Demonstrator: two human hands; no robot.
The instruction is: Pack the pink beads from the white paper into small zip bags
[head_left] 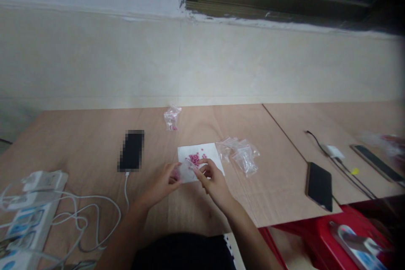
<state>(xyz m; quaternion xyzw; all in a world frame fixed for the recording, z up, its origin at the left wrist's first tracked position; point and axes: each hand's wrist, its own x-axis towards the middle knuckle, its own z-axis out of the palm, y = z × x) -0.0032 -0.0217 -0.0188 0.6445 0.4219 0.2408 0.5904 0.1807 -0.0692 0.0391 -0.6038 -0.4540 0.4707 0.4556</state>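
A small clear plastic bag [186, 170] is stretched between my two hands, low over a white sheet of paper [217, 163]. My left hand [168, 178] is closed on the bag's left side, where a pinkish tint shows by the fingers. With thumb and fingers together, my right hand [212, 179] pinches the bag's right edge. Just beyond the bag, a loose cluster of small pink beads [194, 159] lies on the paper. To the right of it is a pile of clear zip bags [245, 158], partly over the paper's edge.
Near the wall stands a bag with a few pink pieces [172, 120]. A phone [132, 151] with a white cable is at left, beside a power strip [28, 223]. Another phone [319, 186] and dark cables lie at right, above a red stool [316, 232].
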